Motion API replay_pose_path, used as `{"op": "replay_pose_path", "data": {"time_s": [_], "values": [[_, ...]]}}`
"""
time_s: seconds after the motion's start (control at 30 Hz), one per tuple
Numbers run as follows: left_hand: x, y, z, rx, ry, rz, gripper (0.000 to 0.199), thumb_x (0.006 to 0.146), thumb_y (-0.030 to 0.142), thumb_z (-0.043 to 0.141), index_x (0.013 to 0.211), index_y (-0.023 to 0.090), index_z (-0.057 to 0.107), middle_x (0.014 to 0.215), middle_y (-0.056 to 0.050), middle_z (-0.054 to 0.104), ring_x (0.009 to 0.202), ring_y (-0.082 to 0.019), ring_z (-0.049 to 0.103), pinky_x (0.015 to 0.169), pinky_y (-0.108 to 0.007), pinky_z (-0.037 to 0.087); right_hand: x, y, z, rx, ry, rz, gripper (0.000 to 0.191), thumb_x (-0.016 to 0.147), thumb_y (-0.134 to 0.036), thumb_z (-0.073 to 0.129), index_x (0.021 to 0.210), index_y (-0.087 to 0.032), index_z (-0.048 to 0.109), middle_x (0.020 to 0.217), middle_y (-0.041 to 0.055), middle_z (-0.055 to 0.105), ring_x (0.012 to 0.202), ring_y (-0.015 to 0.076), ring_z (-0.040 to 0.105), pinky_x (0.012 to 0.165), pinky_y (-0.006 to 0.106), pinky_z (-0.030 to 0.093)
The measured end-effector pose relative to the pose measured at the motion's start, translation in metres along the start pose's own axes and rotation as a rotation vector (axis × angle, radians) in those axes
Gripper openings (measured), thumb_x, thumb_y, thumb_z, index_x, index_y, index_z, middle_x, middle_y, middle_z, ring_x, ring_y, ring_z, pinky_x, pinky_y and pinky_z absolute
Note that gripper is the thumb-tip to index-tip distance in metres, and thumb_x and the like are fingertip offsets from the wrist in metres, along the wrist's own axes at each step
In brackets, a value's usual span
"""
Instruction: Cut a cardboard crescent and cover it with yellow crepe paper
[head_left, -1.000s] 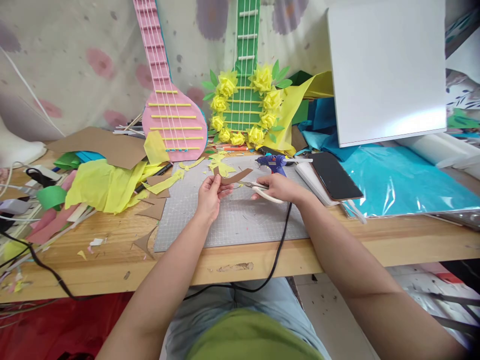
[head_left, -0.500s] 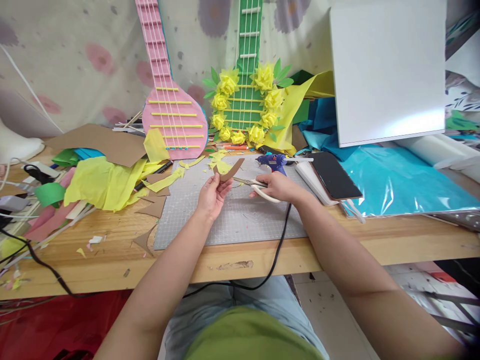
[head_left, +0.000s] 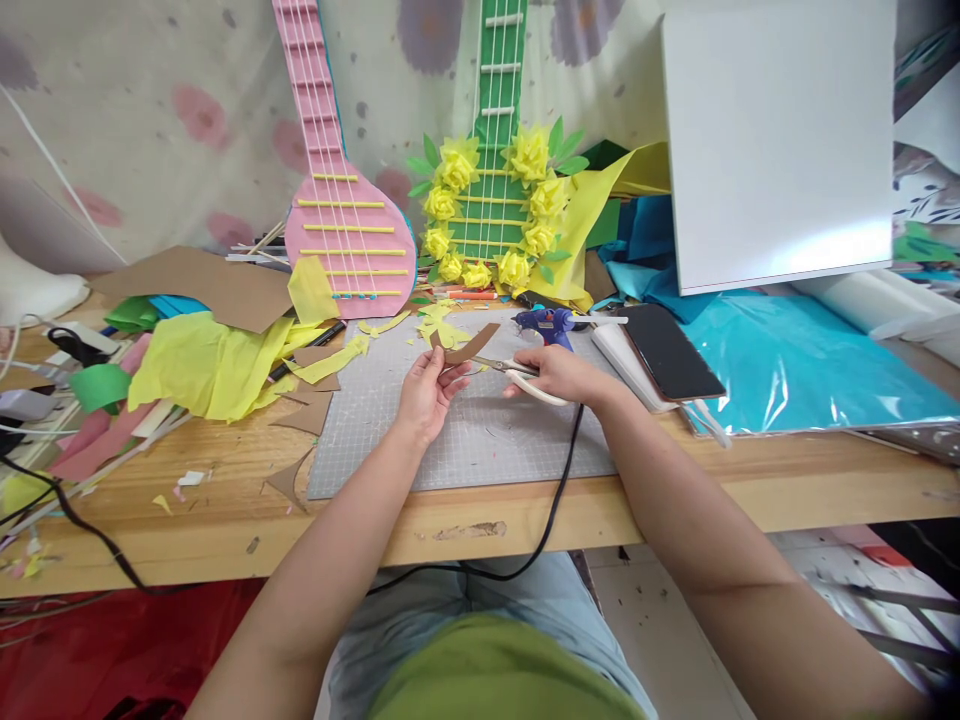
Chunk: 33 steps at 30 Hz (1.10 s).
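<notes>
My left hand (head_left: 426,396) pinches a curved strip of brown cardboard (head_left: 472,344) between thumb and fingers, above the grey cutting mat (head_left: 465,440). My right hand (head_left: 556,374) is wrapped round the pale handles of a pair of scissors (head_left: 534,387). The scissor blades point left and lie against the lower edge of the strip; how far apart they are is too small to tell. Just behind my right hand sits a blue glue gun (head_left: 547,322). Yellow paper scraps (head_left: 441,325) lie on the mat behind the strip.
A pink paper guitar (head_left: 352,240) and a green one (head_left: 491,200) with yellow flowers stand at the back. On the right are a phone (head_left: 671,352) and blue wrapped sheets (head_left: 817,360). Yellow paper (head_left: 202,365) and cardboard offcuts (head_left: 306,412) lie left. A black cable (head_left: 559,495) crosses the table edge.
The cardboard strip has turned slightly, its free end now further right and a little lower. Both hands have shifted very slightly, and the scissors have moved a little right with my right hand.
</notes>
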<state>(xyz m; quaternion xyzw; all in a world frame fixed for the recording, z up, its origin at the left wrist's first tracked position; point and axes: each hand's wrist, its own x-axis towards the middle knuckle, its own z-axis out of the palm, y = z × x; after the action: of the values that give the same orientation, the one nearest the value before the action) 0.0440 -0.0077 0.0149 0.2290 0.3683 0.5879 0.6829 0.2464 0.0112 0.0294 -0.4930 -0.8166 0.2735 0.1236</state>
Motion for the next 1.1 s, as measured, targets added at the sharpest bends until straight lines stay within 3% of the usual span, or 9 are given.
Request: {"op": "replay_pose_path", "data": {"time_s": [0.5,0.73,1.1], "values": [[-0.0003,-0.0025,-0.0008,0.015,0.003,0.018,0.01,0.083,0.026,0.054,0.08,0.017,0.051,0.074,0.002,0.065,0.067,-0.01,0.066,0.051,-0.016,0.049,-0.0015,-0.0082,-0.0019,-0.03,0.048,0.024,0.04,0.068,-0.057,0.055,0.06,-0.018,0.049,0.052,-0.0038,0.041,0.051,0.0089,0.032,0.05,0.025,0.021],[-0.001,-0.0008,-0.0002,-0.005,0.007,-0.018,0.011,0.083,0.028,0.054,0.081,0.017,0.052,0.072,0.001,0.065,0.067,-0.009,0.065,0.051,-0.015,0.048,-0.0005,-0.005,-0.0017,-0.035,0.02,0.005,0.039,0.069,-0.057,0.055,0.063,-0.018,0.05,0.054,-0.0034,0.043,0.052,0.0093,0.035,0.051,0.024,0.022],[0.0002,-0.0057,-0.0016,0.054,-0.025,0.039,0.019,0.078,0.033,0.061,0.077,0.018,0.048,0.07,0.001,0.066,0.063,-0.01,0.065,0.05,-0.016,0.048,-0.0022,-0.0071,-0.0029,-0.013,0.001,0.023,0.041,0.068,-0.058,0.055,0.063,-0.018,0.051,0.054,-0.0036,0.042,0.053,0.0092,0.036,0.05,0.024,0.021]]}}
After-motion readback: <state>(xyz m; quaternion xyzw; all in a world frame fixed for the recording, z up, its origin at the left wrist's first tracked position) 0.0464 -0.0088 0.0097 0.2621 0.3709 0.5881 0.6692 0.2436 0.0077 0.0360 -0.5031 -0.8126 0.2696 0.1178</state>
